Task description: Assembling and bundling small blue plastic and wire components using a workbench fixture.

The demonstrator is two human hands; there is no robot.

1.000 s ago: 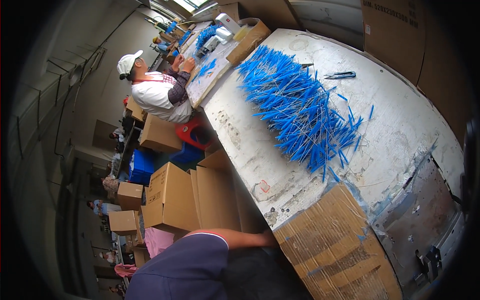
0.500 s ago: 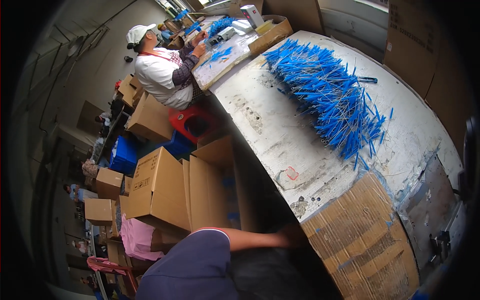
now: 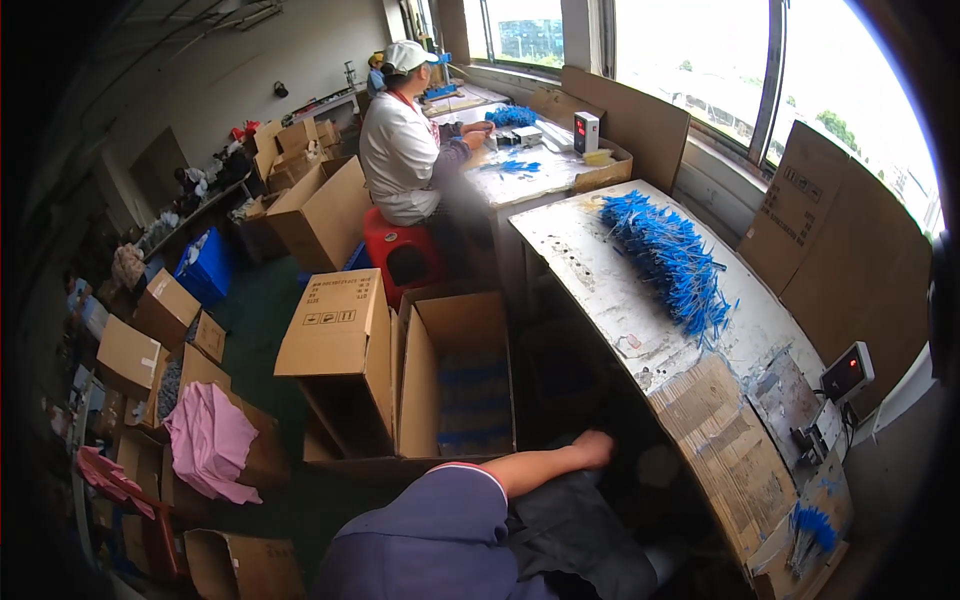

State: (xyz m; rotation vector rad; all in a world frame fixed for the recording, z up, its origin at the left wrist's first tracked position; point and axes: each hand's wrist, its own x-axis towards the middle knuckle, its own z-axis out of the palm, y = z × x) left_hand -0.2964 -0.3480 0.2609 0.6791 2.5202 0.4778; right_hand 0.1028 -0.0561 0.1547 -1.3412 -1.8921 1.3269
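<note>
My left arm [image 3: 545, 470], in a dark blue sleeve, reaches across my lap. My left hand [image 3: 595, 448] rests at my dark-trousered knee, below the table edge; its fingers are turned away and hidden. My right hand is out of view. On the worn white table [image 3: 580, 245] lies a long heap of thin blue sticks with wire ends [image 3: 670, 258]. A smaller bunch of blue sticks [image 3: 815, 528] lies at the table's near right end, on cardboard. A flat brown cardboard sheet [image 3: 705, 435] covers the table's near edge.
An open carton [image 3: 415, 365] with blue contents stands left of my knee, beside a closed carton [image 3: 335, 320]. A small device with a red display [image 3: 846, 372] stands at the table's right. A co-worker in a white cap [image 3: 405, 150] sits on a red stool [image 3: 400, 255] at the farther table.
My view has swung up and levelled, so the windows, display device and small blue bunch now show. My left hand, earlier in shadow by the table edge, is now visible at my knee.
</note>
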